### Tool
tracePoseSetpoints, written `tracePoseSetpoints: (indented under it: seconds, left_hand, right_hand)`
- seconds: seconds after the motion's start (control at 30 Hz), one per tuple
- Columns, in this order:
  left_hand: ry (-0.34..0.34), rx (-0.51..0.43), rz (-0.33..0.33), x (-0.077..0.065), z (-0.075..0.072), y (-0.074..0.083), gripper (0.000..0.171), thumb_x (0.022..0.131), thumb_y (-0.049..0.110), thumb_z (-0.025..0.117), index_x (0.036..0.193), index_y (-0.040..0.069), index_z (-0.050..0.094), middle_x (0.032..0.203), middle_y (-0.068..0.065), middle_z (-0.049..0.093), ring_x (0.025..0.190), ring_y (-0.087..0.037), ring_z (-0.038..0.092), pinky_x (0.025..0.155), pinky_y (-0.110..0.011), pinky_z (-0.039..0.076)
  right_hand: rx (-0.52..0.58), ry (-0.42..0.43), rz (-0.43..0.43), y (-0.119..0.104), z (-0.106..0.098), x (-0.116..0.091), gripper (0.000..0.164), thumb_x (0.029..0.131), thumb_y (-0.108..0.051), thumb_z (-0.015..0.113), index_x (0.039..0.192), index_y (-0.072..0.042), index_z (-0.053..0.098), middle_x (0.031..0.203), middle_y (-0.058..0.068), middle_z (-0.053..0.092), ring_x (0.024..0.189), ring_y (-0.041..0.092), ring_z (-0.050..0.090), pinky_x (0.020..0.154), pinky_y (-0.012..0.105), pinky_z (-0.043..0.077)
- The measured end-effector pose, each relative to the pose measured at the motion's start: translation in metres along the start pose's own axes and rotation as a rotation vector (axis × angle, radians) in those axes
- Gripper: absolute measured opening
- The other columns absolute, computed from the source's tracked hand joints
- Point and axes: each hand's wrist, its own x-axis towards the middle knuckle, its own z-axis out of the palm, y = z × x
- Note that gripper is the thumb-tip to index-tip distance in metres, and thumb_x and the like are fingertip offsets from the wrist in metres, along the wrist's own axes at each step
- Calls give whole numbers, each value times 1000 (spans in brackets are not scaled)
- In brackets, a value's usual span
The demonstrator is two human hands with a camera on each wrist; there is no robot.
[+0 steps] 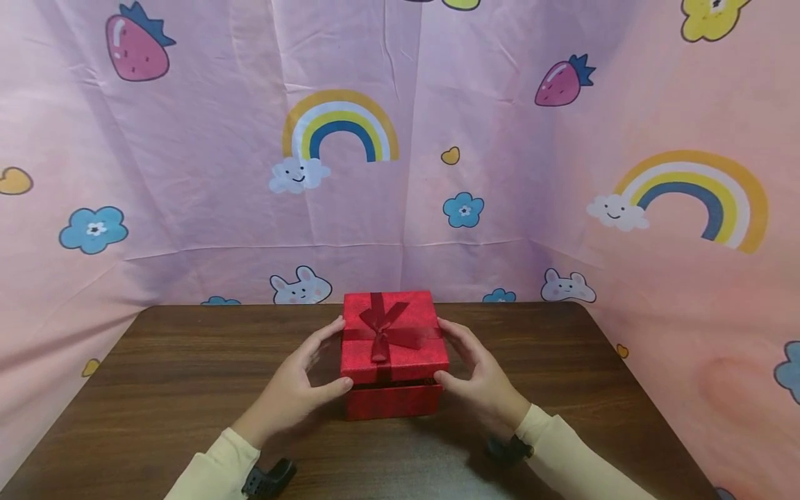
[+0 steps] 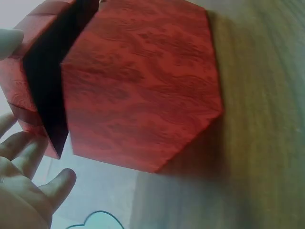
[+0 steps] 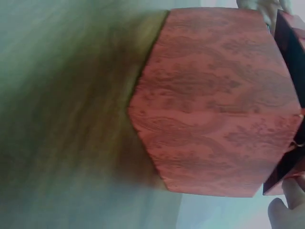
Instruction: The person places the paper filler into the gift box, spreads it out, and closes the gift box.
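A red patterned gift box stands mid-table, its lid (image 1: 412, 354) raised above the base (image 1: 394, 404). A dark red ribbon bow (image 1: 380, 335) is tied across the lid's top. My left hand (image 1: 290, 389) grips the lid's left side, thumb at the front corner and fingers further back. On the opposite side my right hand (image 1: 487, 385) holds the lid the same way. Both wrist views show a dark gap between the lid (image 2: 19, 86) and the base (image 3: 214, 105). The base rests on the table; its inside is hidden.
The brown wood-grain table (image 1: 219, 361) extends to both sides of the box. Behind it and at the sides hangs a pink and lilac cloth (image 1: 212, 173) printed with rainbows, strawberries and flowers. A dark device (image 1: 270, 479) is worn at each wrist.
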Motion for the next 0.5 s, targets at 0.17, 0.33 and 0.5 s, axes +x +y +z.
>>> tracePoseSetpoints:
  seconds: [0.17, 0.33, 0.5]
  left_hand:
    - [-19, 9, -13, -6, 4, -8, 83, 90, 27, 83, 159, 23, 38, 168, -1, 33, 150, -28, 38, 116, -61, 33]
    - [-36, -14, -8, -9, 8, -14, 81, 90, 23, 82, 158, 20, 39, 169, -4, 30, 152, -30, 35, 117, -59, 32]
    - [-33, -18, -10, -12, 11, -19, 80, 89, 22, 83, 157, 18, 41, 168, -6, 31, 146, -28, 43, 116, -49, 39]
  right_hand:
    - [-68, 5, -26, 11, 2, -5, 80, 90, -13, 81, 158, -21, 40, 161, -1, 40, 153, 23, 33, 123, 57, 23]
    - [-114, 7, -93, 20, 3, -8, 82, 89, -6, 80, 158, -17, 38, 161, 3, 40, 151, 24, 35, 122, 36, 30]
    - [-106, 0, -97, 23, 3, -8, 80, 90, -8, 80, 158, -18, 38, 161, 3, 40, 151, 24, 36, 121, 31, 31]
